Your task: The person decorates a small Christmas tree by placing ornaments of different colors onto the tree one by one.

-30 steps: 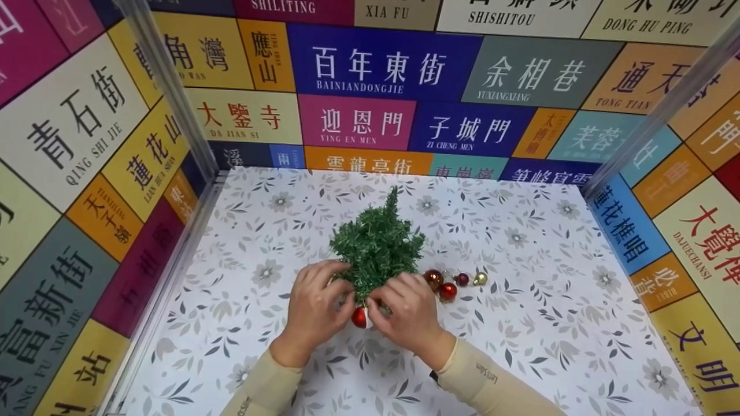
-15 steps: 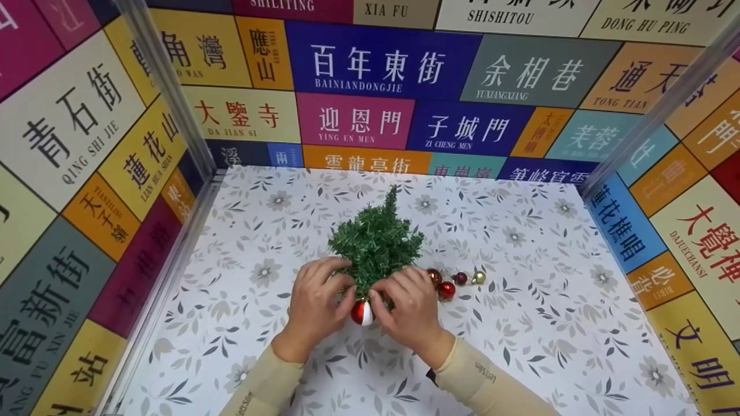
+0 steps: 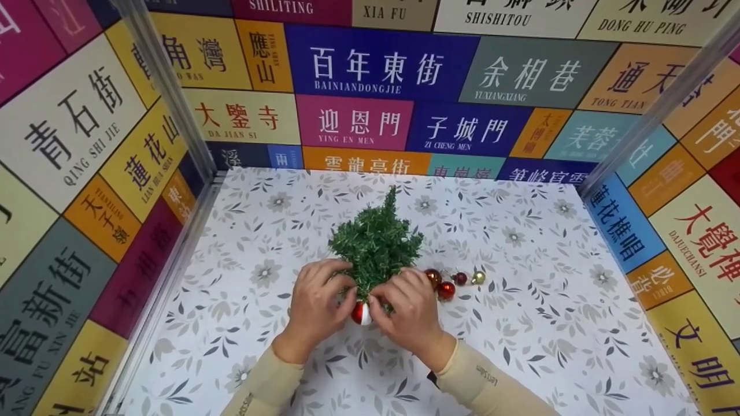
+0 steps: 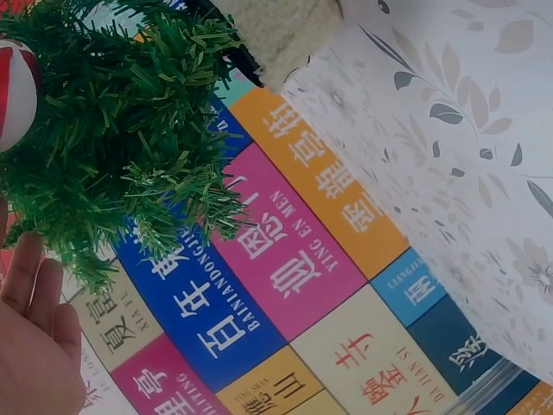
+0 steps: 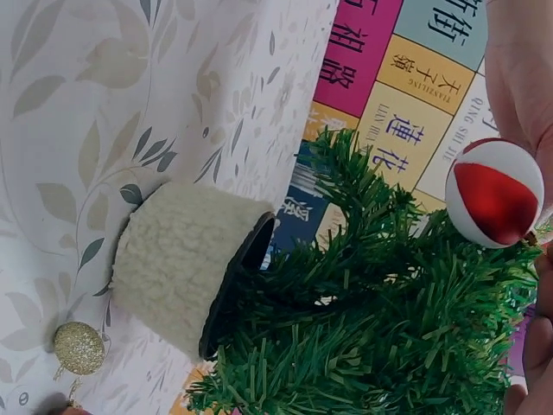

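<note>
A small green Christmas tree (image 3: 376, 240) stands mid-table; its fleecy cream pot (image 5: 177, 268) shows in the right wrist view. On its near side hangs a red and white bauble (image 3: 360, 313), low among the branches. My left hand (image 3: 318, 297) has its thumb and index finger together at a front branch, just left of the bauble's top. From the other side my right hand (image 3: 409, 303) pinches at the top of the bauble, where the exact fingertip contact is hidden. In the left wrist view, the other left fingers (image 4: 34, 290) lie loosely bent beside the greenery.
Right of the tree lie several loose baubles: a brown one (image 3: 432, 277), a red one (image 3: 446, 290), a dark red one (image 3: 460, 278) and a gold one (image 3: 478, 278). Panels with printed signs (image 3: 381, 63) enclose the leaf-patterned tabletop (image 3: 549, 323) at the back and sides.
The bauble has turned, so more of its white part faces the head camera, and it sits slightly higher. Both hands have stayed at the tree's front with only small finger movements.
</note>
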Tool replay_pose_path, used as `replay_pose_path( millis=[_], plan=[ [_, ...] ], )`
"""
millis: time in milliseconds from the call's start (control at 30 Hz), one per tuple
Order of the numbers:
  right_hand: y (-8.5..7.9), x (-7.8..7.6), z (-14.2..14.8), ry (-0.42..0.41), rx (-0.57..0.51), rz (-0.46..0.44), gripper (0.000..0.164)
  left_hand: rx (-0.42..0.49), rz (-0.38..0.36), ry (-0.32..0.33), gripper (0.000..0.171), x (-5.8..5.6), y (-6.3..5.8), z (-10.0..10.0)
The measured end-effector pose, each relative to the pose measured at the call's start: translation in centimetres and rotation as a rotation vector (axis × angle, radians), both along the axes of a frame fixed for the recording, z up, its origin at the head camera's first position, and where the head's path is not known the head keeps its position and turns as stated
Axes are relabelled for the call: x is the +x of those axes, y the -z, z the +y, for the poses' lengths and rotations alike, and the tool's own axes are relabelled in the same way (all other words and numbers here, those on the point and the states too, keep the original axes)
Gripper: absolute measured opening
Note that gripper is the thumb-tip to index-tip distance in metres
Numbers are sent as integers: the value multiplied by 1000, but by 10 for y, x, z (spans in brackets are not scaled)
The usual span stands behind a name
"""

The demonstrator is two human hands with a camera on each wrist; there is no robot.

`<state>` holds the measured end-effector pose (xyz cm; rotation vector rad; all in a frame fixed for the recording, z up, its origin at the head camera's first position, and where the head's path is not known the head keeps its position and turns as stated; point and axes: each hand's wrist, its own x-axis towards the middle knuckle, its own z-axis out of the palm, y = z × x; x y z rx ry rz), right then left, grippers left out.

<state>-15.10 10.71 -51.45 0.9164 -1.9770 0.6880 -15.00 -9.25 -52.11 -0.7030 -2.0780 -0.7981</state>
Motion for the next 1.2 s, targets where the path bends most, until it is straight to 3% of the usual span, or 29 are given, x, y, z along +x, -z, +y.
replay_pose_path(
  millis=[400, 833, 1200],
  plan=[
    [0, -8, 2, 28, -4, -47, 8, -2, 6, -2, 7, -2, -1, 0],
    [11, -7, 3, 82, 126, -86, 9, -74, -21, -57, 4, -1, 6, -2],
    [12, -4, 4, 71, 150, -97, 7, -103, -16, -18, 4, 0, 5, -6]
  ],
)
